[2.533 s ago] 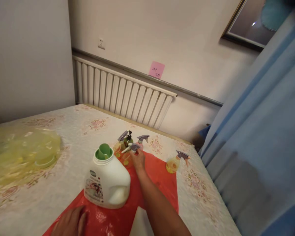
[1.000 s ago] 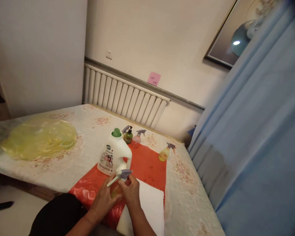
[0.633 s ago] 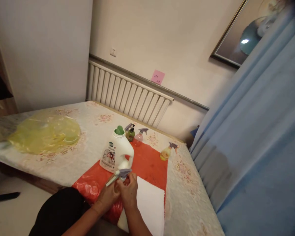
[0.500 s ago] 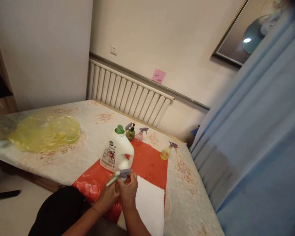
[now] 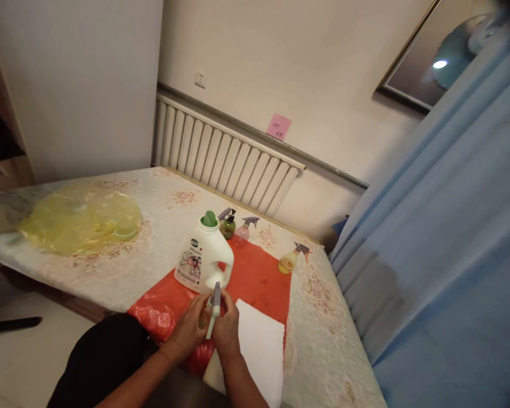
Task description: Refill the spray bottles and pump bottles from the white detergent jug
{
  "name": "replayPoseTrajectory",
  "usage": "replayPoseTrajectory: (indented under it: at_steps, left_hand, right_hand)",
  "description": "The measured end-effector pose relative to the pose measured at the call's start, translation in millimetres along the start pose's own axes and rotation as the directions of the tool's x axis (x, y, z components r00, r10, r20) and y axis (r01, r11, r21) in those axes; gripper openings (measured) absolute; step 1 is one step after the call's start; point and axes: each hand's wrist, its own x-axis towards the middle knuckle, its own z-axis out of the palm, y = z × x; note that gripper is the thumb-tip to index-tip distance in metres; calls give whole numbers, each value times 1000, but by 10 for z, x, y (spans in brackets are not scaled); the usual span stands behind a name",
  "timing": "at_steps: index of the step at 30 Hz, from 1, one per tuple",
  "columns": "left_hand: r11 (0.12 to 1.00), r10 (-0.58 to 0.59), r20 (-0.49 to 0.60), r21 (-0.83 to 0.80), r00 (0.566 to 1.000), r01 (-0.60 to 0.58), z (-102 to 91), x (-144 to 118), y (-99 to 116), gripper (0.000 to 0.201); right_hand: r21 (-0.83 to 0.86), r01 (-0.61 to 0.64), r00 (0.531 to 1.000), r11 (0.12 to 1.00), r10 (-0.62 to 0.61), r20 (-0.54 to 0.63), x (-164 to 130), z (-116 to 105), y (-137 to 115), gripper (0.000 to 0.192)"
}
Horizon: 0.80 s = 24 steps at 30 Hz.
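At the near edge of the tabletop, over the red plastic sheet (image 5: 255,277), a small spray bottle (image 5: 204,318) is clasped in the curled fingers of the left hand (image 5: 191,328), while its grey trigger head (image 5: 216,296) is pinched between the fingertips of the right hand (image 5: 226,335). The head appears to be in the course of being twisted on the bottle's neck, though whether it is threaded on or already loose cannot be told. A steady hold on the body and a controlled turn at the collar seem to be called for, with the bottle kept upright beside the white detergent jug (image 5: 204,259) so that nothing is spilt.
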Motion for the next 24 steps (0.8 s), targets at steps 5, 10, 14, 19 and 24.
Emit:
replayPoseTrajectory:
  at_steps: [5, 10, 14, 19, 24]
  left_hand:
    - [1000, 7, 19, 4, 1000, -7, -20, 0, 16, 33]
    - [1000, 11, 32, 13, 999, -11, -19, -4, 19, 43]
    - [1000, 12, 20, 25, 1000, -12, -4, -12, -17, 45]
    - [999, 28, 19, 42, 999, -29, 9, -22, -67, 47]
    - [998, 27, 7, 55, 1000, -27, 21, -41, -102, 46]
  right_hand:
    - [-16, -2, 998, 1000, 1, -64, 38, 21, 15, 27]
    - [27, -27, 1000, 999, 27, -4, 62, -18, -14, 33]
    - [81, -41, 996, 996, 34, 79, 92, -78, -14, 30]
    - [157, -68, 989, 985, 45, 142, 71, -173, 44, 38]
    - [335, -119, 983, 935, 63, 173, -96, -380, 67, 46]
